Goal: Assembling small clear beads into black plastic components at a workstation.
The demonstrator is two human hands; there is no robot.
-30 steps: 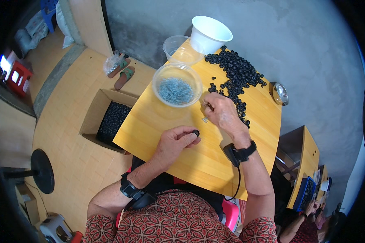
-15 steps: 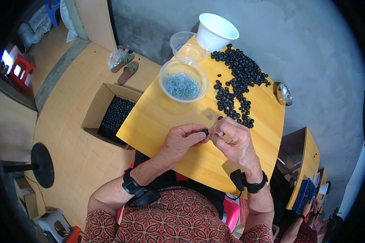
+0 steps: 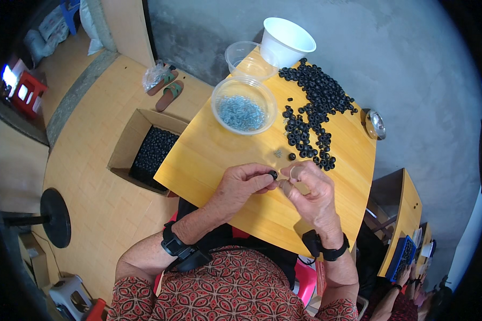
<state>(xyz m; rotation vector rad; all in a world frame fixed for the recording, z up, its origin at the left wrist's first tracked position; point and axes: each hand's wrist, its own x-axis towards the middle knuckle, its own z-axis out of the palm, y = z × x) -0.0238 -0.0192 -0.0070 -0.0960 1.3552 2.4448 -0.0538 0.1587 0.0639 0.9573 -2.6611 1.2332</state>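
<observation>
My left hand [image 3: 242, 183] is closed, pinching a small round black piece [image 3: 273, 174] between thumb and fingers. Just right of it, my right hand [image 3: 313, 193] has its thumb and index fingertips curled together; whatever is between them is too small to make out. A single black piece [image 3: 292, 157] lies on the table just beyond my fingers, beside a little pile of tiny metal parts [image 3: 278, 153]. A heap of similar black pieces [image 3: 326, 96] spreads over the table's far right. Silvery-blue small parts [image 3: 242, 113] fill the bottom of a clear round tub [image 3: 219, 109].
Behind the tub stand another clear container [image 3: 234, 58] and a white bowl [image 3: 286, 35]. A shiny metal dish [image 3: 376, 124] sits at the right edge of the yellow table [image 3: 198, 160]. A cardboard box [image 3: 124, 140] of black pieces stands on the floor. Another person's hands [image 3: 404, 275] are at lower right.
My right hand has shifted slightly to the right, away from the piece in my left hand. The loose black piece beside the little pile now shows more fully. My left hand stays nearly still.
</observation>
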